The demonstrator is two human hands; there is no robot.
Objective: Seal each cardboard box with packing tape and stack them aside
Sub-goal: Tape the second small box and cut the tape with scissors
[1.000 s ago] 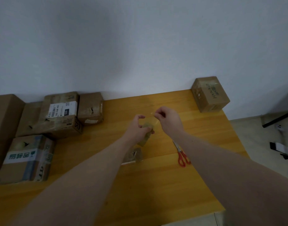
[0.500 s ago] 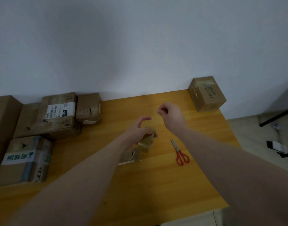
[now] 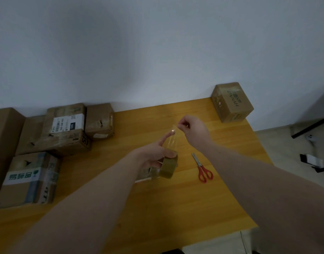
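My left hand point(image 3: 154, 154) grips a roll of clear brownish packing tape point(image 3: 168, 166) above the middle of the wooden table point(image 3: 176, 208). My right hand point(image 3: 191, 128) pinches the free end of the tape, and a clear strip point(image 3: 171, 139) is stretched between the roll and those fingers. Several cardboard boxes lie at the table's left: one with a white shipping label point(image 3: 66, 129), a small plain one point(image 3: 100, 121), and one with a green-lettered label point(image 3: 29, 177). A single taped box point(image 3: 231, 102) sits at the far right corner against the wall.
Red-handled scissors point(image 3: 202, 170) lie on the table just right of the roll. A small clear-wrapped thing point(image 3: 146, 174) lies under my left hand. A tall box point(image 3: 3, 142) stands at the far left edge. The table's right edge drops to a tiled floor with black stand legs point(image 3: 311, 127).
My right hand has pulled the tape end up and away from the roll, drawing out a strip. My left hand has lowered slightly with the roll.
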